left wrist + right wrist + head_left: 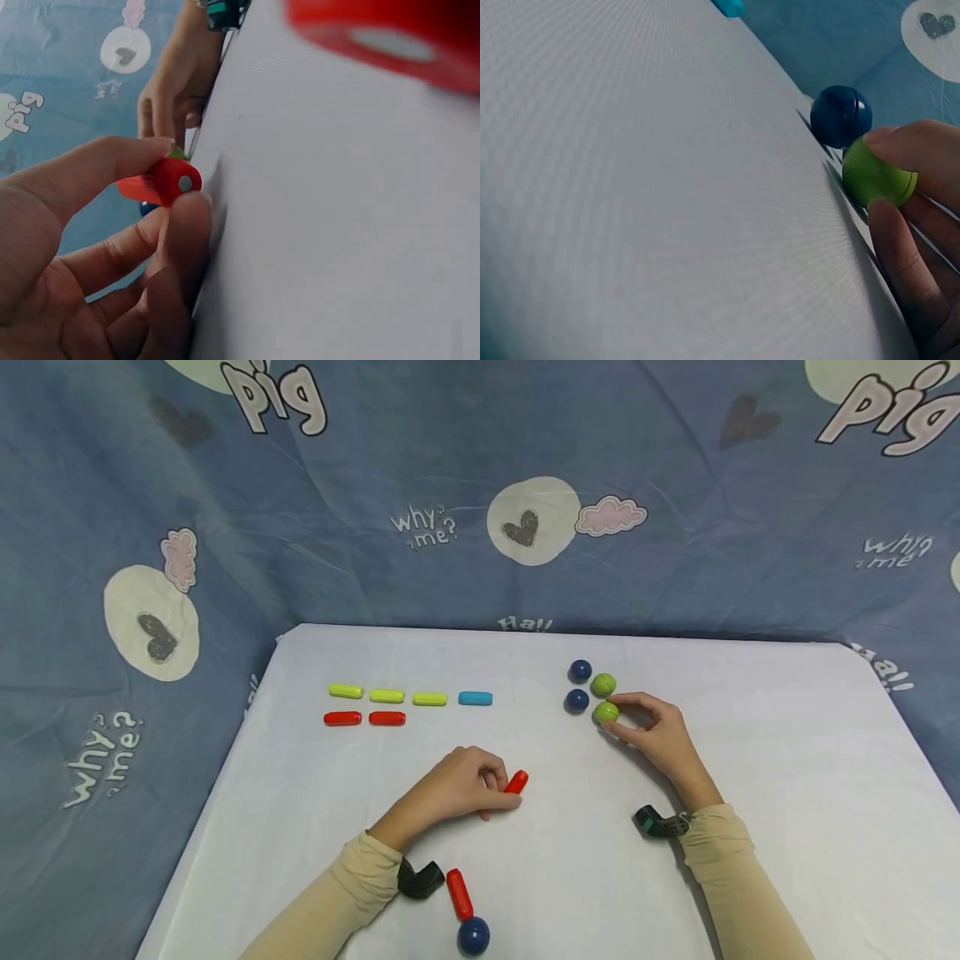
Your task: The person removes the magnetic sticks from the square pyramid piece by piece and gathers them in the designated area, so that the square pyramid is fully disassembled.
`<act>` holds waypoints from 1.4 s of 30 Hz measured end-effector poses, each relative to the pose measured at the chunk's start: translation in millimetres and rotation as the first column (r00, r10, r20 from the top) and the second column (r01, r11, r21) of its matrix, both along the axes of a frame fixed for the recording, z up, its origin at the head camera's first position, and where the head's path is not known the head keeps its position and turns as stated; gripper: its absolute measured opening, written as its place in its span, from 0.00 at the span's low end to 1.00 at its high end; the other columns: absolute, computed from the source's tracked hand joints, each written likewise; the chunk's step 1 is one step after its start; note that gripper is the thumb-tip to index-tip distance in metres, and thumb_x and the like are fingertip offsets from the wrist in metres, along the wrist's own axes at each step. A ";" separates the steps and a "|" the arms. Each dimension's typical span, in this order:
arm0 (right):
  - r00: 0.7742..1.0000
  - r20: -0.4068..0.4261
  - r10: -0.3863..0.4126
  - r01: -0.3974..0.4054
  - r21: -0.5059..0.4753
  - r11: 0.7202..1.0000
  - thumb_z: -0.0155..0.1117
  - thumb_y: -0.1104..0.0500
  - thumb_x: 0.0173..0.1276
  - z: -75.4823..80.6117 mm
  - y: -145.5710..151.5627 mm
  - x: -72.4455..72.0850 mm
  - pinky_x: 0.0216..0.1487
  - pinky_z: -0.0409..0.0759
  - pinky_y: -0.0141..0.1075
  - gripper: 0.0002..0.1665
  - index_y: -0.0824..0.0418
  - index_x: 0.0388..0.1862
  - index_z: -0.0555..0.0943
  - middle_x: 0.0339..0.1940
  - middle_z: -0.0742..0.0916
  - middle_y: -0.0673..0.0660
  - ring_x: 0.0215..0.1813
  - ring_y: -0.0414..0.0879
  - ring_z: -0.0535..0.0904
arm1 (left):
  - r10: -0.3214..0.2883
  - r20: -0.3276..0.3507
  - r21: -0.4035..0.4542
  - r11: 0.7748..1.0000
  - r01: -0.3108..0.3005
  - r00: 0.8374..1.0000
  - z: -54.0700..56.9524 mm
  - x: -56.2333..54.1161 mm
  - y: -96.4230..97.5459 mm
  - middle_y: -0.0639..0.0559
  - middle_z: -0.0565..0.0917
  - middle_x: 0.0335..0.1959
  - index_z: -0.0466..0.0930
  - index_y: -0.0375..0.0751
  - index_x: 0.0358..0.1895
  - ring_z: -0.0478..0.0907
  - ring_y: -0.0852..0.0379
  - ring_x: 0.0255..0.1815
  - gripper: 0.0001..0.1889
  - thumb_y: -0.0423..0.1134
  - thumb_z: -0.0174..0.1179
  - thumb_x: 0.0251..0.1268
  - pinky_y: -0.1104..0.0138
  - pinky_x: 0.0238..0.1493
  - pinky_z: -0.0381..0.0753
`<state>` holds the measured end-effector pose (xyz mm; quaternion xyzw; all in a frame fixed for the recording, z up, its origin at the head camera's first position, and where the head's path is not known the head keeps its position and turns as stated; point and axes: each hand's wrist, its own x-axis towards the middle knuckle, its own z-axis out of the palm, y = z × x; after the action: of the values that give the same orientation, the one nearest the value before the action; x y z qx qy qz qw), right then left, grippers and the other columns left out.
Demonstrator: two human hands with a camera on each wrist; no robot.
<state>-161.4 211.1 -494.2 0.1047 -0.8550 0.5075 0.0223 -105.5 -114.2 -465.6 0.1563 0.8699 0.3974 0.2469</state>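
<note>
Between thumb and fingers, my left hand [468, 783] pinches a red rod [517, 782] over the middle of the table. A pale grey dot marks the end of this rod [184, 183] in the left wrist view. At the back right, my right hand [660, 735] pinches a green ball [606, 712] between thumb and finger. Beside it sit another green ball [603, 685] and two dark blue balls, one farther back [580, 671] and one nearer [577, 701]. Near my left wrist, a second red rod [460, 894] lies end-on against a blue ball [473, 936].
Three yellow-green rods [386, 696] and a light blue rod [476, 698] form a row at the back left. Two red rods [387, 718] lie in front of them. The white table [825, 760] ends at a blue printed cloth [420, 585] behind.
</note>
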 end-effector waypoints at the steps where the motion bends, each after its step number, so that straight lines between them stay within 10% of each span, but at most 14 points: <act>1: 1.000 -0.001 -0.002 0.002 0.000 1.000 0.77 0.68 0.61 -3.4 1.5 -1.2 0.60 0.71 0.20 0.24 0.67 0.58 0.84 0.58 0.87 0.66 0.57 0.19 0.74 | 0.007 -0.019 0.003 1.000 -0.007 1.000 0.2 -0.9 -1.3 0.61 0.81 0.18 0.83 0.53 0.26 0.79 0.62 0.23 0.11 0.49 0.74 0.59 0.70 0.29 0.69; 8: 1.000 -0.017 0.016 -0.017 -0.050 0.999 0.78 0.66 0.61 -9.8 6.4 -3.8 0.53 0.77 0.20 0.24 0.64 0.57 0.85 0.58 0.88 0.65 0.56 0.23 0.77 | 0.149 -0.111 -0.006 0.989 -0.151 0.983 12.5 -11.6 -16.7 0.58 0.84 0.23 0.87 0.53 0.32 0.80 0.60 0.24 0.09 0.47 0.78 0.55 0.67 0.29 0.76; 19: 1.000 0.023 0.018 -0.016 -0.094 0.995 0.75 0.69 0.63 -13.7 6.9 -5.9 0.35 0.85 0.29 0.24 0.69 0.58 0.83 0.58 0.85 0.69 0.46 0.28 0.81 | 0.218 -0.434 -0.243 0.906 -0.347 0.874 24.0 -30.9 -63.7 0.52 0.85 0.27 0.88 0.46 0.39 0.78 0.55 0.29 0.12 0.39 0.80 0.52 0.66 0.30 0.72; 42: 0.999 0.009 0.047 -0.045 -0.130 0.991 0.74 0.68 0.64 -10.3 6.1 -4.1 0.35 0.87 0.30 0.22 0.67 0.58 0.84 0.57 0.86 0.68 0.52 0.27 0.80 | 0.238 -0.486 -0.247 0.886 -0.393 0.841 11.1 -41.8 -82.9 0.48 0.85 0.32 0.90 0.40 0.43 0.76 0.50 0.37 0.12 0.34 0.78 0.55 0.61 0.38 0.75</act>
<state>-165.5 217.2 -504.5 0.1197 -0.8177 0.5630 0.0121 -147.2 -197.2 -454.5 0.0503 0.9714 0.2320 -0.0040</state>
